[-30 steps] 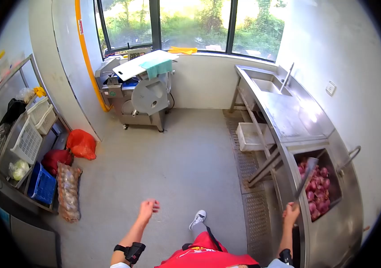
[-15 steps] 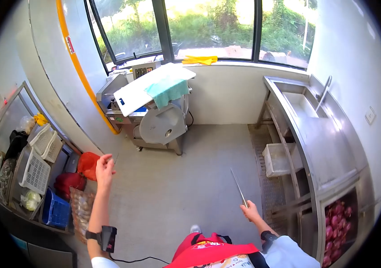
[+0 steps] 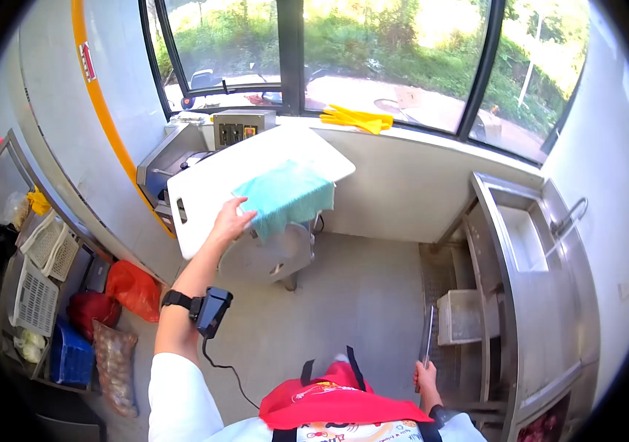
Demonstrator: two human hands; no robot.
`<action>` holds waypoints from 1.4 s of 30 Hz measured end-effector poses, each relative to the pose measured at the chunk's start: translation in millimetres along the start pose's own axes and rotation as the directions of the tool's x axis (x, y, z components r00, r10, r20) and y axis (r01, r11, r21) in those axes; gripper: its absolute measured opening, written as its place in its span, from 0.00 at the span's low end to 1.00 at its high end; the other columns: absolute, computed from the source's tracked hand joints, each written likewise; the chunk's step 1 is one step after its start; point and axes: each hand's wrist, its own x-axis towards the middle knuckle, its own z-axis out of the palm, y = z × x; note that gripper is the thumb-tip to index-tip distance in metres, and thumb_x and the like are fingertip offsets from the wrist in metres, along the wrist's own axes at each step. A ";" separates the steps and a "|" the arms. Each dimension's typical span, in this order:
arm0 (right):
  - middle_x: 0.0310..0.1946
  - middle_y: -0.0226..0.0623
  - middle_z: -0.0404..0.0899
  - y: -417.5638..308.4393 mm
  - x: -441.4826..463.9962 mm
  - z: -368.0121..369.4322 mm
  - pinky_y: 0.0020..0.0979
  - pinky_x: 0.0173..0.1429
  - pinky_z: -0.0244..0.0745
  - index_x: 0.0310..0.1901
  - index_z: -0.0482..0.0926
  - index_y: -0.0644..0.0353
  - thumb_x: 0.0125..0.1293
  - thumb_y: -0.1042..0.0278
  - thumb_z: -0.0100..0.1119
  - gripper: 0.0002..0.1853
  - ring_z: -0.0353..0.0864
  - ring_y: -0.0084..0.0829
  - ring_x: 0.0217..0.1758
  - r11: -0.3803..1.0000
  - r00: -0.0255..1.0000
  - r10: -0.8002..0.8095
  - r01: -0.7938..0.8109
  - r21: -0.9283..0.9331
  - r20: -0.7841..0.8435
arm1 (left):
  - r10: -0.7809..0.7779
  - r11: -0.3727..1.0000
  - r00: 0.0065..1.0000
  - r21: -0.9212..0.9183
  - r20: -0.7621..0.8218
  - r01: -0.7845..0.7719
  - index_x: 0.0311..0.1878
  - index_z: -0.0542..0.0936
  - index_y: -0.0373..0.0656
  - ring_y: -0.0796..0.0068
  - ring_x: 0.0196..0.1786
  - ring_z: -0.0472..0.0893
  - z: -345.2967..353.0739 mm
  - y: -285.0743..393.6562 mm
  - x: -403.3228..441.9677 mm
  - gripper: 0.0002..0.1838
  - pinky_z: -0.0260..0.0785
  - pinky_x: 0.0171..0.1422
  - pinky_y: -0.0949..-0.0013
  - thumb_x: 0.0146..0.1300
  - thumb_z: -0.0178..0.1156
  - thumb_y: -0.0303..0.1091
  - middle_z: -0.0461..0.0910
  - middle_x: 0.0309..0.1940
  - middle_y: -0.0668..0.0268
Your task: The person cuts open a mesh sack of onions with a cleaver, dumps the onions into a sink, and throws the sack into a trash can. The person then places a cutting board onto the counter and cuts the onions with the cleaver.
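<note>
My left hand (image 3: 230, 219) reaches forward, fingers apart, at the near left edge of a turquoise cloth (image 3: 289, 193). Whether the fingertips touch the cloth, I cannot tell. The cloth lies over the right part of a white cutting board (image 3: 215, 184), which rests on a metal machine with a round grey disc (image 3: 266, 254) below. Low on the right, my right hand (image 3: 425, 377) is closed round the handle of a knife (image 3: 429, 335), its long thin blade pointing up and forward.
A steel sink counter (image 3: 550, 309) runs along the right, with a white bin (image 3: 458, 317) underneath. At left stand a rack with white baskets (image 3: 33, 298), a blue crate (image 3: 71, 353), red bags (image 3: 134, 287) and a mesh sack (image 3: 114, 368). Yellow gloves (image 3: 356, 118) lie on the windowsill.
I have come closer to the machine and board. My left hand has moved forward and right to the cloth. My right hand keeps the knife, now lower and more upright in view.
</note>
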 end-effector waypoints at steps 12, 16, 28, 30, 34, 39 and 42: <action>0.15 0.29 0.62 -90.8 166.5 125.8 0.29 0.13 0.60 0.36 0.65 0.55 0.65 0.63 0.53 0.09 0.63 0.25 0.12 0.990 0.991 0.131 -0.132 0.052 0.019 | -0.092 0.971 0.925 -0.172 0.369 0.166 0.36 0.77 0.40 0.74 0.37 0.78 19.0 -49.1 123.0 0.15 0.69 0.42 0.68 0.53 0.67 0.41 0.79 0.32 0.66; 0.13 0.29 0.62 -116.6 191.0 182.8 0.29 0.11 0.58 0.35 0.64 0.55 0.66 0.63 0.53 0.09 0.61 0.25 0.10 0.987 0.986 0.154 -0.157 0.044 0.063 | -0.139 0.669 0.973 -0.707 0.182 0.228 0.38 0.76 0.46 0.83 0.36 0.76 -92.7 -32.8 113.9 0.06 0.70 0.39 0.73 0.60 0.60 0.35 0.76 0.31 0.73; 0.15 0.29 0.63 -93.9 87.6 334.2 0.29 0.16 0.61 0.34 0.66 0.53 0.65 0.60 0.53 0.10 0.63 0.25 0.14 0.971 0.979 0.184 -0.166 0.172 -0.091 | -0.338 0.467 0.768 -0.805 -0.545 -0.366 0.40 0.70 0.45 0.76 0.39 0.76 -341.4 -237.1 201.9 0.03 0.71 0.45 0.71 0.67 0.53 0.32 0.75 0.35 0.68; 0.15 0.29 0.63 -82.6 53.8 344.1 0.30 0.16 0.61 0.35 0.65 0.53 0.65 0.59 0.53 0.10 0.63 0.25 0.14 0.973 0.979 0.178 -0.160 0.165 -0.098 | -0.209 0.460 0.830 -0.801 -0.517 -0.383 0.41 0.70 0.46 0.79 0.38 0.75 -328.4 -251.1 248.8 0.04 0.70 0.43 0.73 0.66 0.54 0.30 0.73 0.35 0.70; 0.16 0.29 0.63 -63.4 -16.4 348.9 0.30 0.16 0.62 0.37 0.64 0.54 0.65 0.60 0.53 0.10 0.64 0.26 0.14 0.968 0.967 0.211 -0.187 0.165 -0.140 | 0.188 0.698 0.962 -0.662 -0.199 -0.273 0.41 0.69 0.48 0.85 0.33 0.68 -249.3 -224.4 325.5 0.08 0.64 0.38 0.77 0.61 0.57 0.28 0.68 0.31 0.76; 0.15 0.30 0.62 -36.3 -79.8 340.0 0.31 0.16 0.61 0.36 0.64 0.55 0.65 0.60 0.53 0.11 0.63 0.27 0.13 0.963 0.943 0.236 -0.195 0.184 -0.234 | 0.317 0.893 0.898 0.225 0.304 -0.391 0.47 0.70 0.47 0.60 0.40 0.79 -171.5 -253.9 364.8 0.12 0.69 0.43 0.58 0.58 0.52 0.29 0.79 0.33 0.58; 0.12 0.26 0.62 -65.5 -127.0 349.5 0.28 0.12 0.53 0.28 0.67 0.51 0.64 0.54 0.55 0.14 0.60 0.23 0.09 0.954 0.915 0.281 -0.233 0.191 -0.289 | 0.003 0.842 0.966 0.520 0.260 -0.143 0.47 0.74 0.47 0.51 0.48 0.78 -202.0 -274.3 345.7 0.15 0.70 0.49 0.52 0.56 0.48 0.28 0.80 0.42 0.52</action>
